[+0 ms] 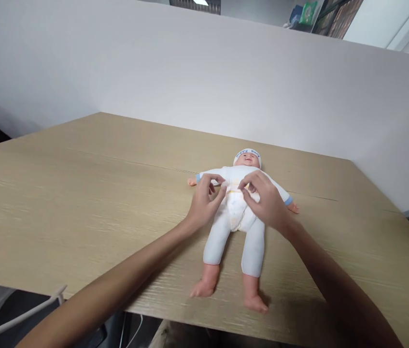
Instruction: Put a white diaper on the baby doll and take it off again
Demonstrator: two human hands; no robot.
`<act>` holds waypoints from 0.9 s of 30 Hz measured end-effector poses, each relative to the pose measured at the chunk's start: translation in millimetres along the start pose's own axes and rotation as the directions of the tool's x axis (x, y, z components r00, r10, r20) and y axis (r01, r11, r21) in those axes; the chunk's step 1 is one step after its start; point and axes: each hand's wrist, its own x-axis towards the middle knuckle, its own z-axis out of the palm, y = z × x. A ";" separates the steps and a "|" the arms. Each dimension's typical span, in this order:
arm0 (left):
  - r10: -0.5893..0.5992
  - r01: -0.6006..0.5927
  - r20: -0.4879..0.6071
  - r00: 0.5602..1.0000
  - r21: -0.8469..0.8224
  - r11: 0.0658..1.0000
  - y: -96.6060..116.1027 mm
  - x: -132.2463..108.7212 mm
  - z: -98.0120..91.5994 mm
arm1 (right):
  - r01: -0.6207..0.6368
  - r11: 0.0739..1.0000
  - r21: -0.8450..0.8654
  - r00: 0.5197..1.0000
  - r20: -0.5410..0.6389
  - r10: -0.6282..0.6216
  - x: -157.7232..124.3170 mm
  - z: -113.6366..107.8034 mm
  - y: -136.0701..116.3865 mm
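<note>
The doll point(253, 241) on the bench point(99, 208) wears a diaper point(236, 208), likely soft and light, best held at its waist. Left hand point(203, 199) and right hand point(267, 200) curl narrow over the doll; pinching, I can't tell.

illegible blue lettering point(242, 154) on white hat point(247, 151) of doll point(236, 205)

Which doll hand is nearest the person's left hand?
The doll hand at picture left, beside the person's left hand; the other doll hand lies out past the right hand.
</note>
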 end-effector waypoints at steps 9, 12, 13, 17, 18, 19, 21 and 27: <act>0.145 -0.367 0.620 0.771 0.246 0.897 1.1 -37.5 -32.1 | -0.076 0.995 0.072 0.928 0.370 0.044 -104.8 14.0 -13.1; 0.090 -0.300 0.548 0.832 0.307 0.903 -7.0 -33.8 -22.6 | -0.233 0.971 0.054 0.951 0.223 0.215 -105.8 19.0 -2.8; 0.075 -0.280 0.524 0.849 0.325 0.903 -7.8 -32.6 -18.4 | -0.275 0.960 0.051 0.948 0.181 0.262 -104.3 21.3 -2.3; 0.057 -0.249 0.463 0.885 0.366 0.897 -4.9 -32.2 -5.5 | -0.359 0.933 -0.013 0.933 -0.023 0.359 -103.3 34.0 -4.1; 0.054 -0.245 0.458 0.887 0.369 0.896 -3.9 -33.1 -4.1 | -0.369 0.928 -0.046 0.928 -0.076 0.365 -104.9 36.6 -3.8; 0.050 -0.241 0.454 0.890 0.374 0.896 -3.2 -34.3 -3.4 | -0.374 0.924 -0.081 0.924 -0.120 0.364 -106.9 38.3 -3.2; 0.034 -0.225 0.438 0.899 0.392 0.892 -2.8 -36.8 -3.6 | -0.368 0.920 -0.133 0.923 -0.173 0.344 -110.8 39.4 -2.2; 0.037 -0.214 0.455 0.890 0.346 0.913 -5.7 -39.4 -5.9 | -0.222 0.954 -0.202 0.974 -0.095 0.207 -115.4 40.0 -6.1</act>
